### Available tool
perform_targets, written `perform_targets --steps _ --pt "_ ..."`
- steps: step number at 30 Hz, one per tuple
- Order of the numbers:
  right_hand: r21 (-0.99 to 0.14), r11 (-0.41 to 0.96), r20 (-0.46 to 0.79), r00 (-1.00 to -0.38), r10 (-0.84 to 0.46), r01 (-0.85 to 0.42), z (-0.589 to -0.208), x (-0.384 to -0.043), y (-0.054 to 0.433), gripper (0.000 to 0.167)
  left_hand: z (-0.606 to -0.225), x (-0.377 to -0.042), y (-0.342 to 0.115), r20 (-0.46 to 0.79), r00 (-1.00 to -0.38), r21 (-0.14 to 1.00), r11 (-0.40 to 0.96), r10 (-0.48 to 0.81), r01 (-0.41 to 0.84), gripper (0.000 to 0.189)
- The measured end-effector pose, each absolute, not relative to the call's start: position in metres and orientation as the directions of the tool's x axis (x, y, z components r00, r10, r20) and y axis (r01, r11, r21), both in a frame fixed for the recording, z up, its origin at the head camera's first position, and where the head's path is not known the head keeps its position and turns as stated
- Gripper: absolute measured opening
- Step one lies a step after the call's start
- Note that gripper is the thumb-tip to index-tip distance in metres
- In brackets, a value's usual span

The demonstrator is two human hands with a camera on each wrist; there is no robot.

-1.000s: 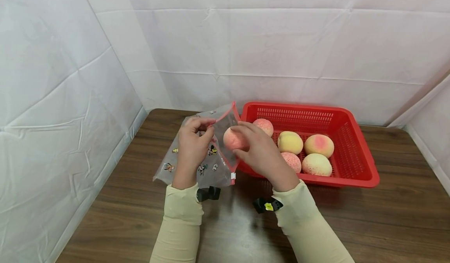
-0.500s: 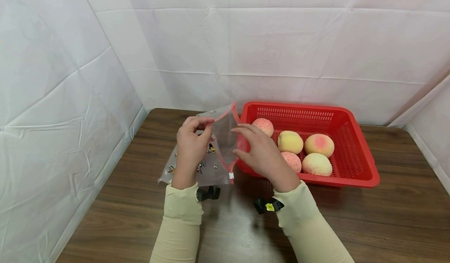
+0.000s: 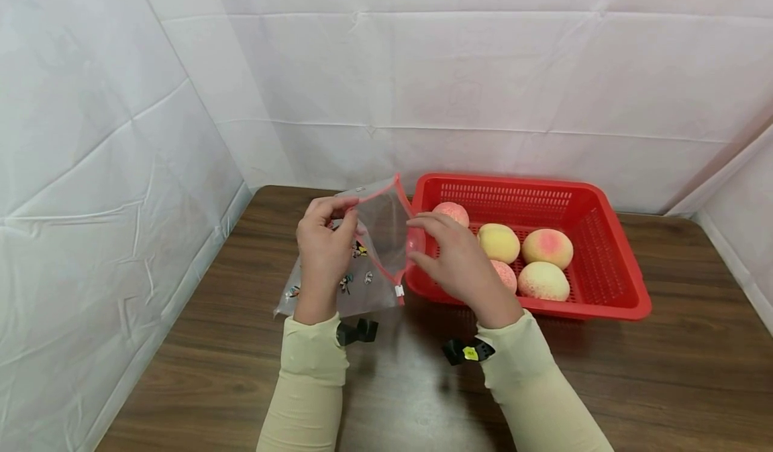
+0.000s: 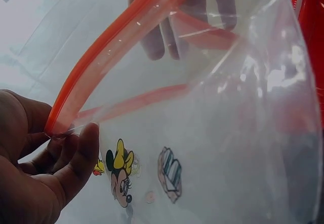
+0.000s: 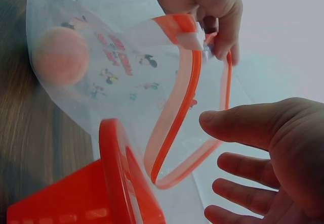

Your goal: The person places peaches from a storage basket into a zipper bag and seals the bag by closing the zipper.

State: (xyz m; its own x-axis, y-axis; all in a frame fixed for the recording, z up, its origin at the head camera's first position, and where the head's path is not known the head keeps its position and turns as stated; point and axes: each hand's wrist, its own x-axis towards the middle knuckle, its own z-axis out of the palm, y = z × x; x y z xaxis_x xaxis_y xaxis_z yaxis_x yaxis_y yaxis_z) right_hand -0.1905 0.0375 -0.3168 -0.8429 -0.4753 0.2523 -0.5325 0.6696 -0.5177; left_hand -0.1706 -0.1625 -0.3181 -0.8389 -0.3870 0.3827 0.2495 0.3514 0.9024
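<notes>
The left hand [image 3: 326, 247] pinched the edge of a clear bag [image 3: 374, 271]. One peach [image 5: 61, 56] sat deep inside (you could see it through the side). The right hand [image 3: 459, 259] held nothing, fingers apart, near a red basket [image 3: 610, 257] of more peaches [image 3: 543, 281].

A creased white fabric back sheet [image 3: 483, 70] is hanging behind a dk brown wood-grain table [image 3: 217, 351], w/ horiz. fold lines [image 3: 483, 13] running across the cloth. A wrinkled white fabric L sheet [image 3: 90, 137] & matching R sheet [image 3: 739, 237] are flanking the tabletop; soft pale glare [image 3: 404, 388] is showing nr its front centre.
</notes>
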Motion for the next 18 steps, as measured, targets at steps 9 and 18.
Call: perform_targets --steps 9,18 --pt "-0.532 0.665 0.264 -0.849 -0.458 -0.524 -0.318 -0.193 0.049 0.047 -0.320 -0.172 -0.161 0.362 -0.858 0.909 0.343 -0.363 0.239 0.017" --pt "-0.544 0.687 0.220 -0.872 -0.436 -0.481 -0.319 -0.195 0.057 0.049 -0.321 -0.173 -0.160 0.363 -0.858 0.903 0.362 -0.363 0.230 0.020"
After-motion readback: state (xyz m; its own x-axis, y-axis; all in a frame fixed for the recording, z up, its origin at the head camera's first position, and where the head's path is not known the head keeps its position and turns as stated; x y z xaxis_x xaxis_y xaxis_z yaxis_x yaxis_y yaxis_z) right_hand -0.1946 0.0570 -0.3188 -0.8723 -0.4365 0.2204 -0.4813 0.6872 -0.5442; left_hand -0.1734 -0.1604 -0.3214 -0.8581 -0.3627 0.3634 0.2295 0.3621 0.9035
